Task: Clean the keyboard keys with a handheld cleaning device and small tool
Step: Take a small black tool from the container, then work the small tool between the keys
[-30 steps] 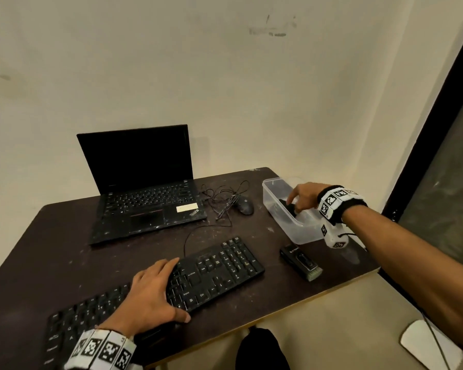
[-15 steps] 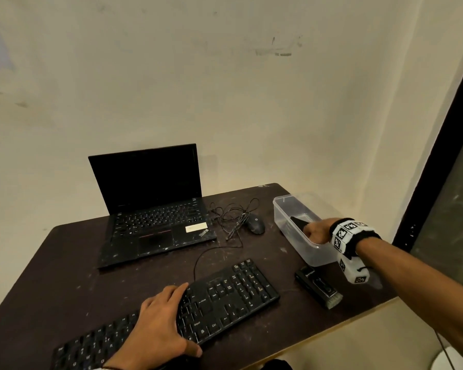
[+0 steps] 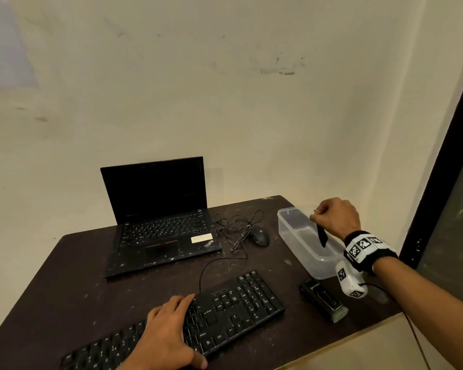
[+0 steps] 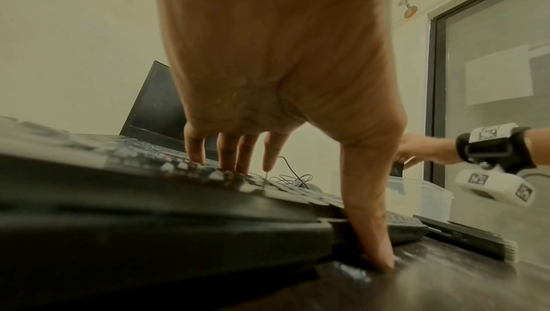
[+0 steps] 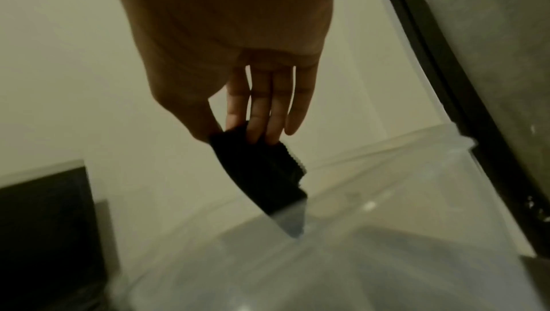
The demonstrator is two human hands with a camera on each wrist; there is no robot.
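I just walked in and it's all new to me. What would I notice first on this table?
First, the right hand lifting a small black tool out of the clear plastic box at the table's right edge. Next, the left hand resting flat on the black keyboard up front, with an open laptop behind.

A small office room: a laptop [image 3: 158,217], keyboard [image 3: 198,319] and mouse [image 3: 259,237] on a dark desk [image 3: 64,284] by a bare wall [image 3: 225,89].
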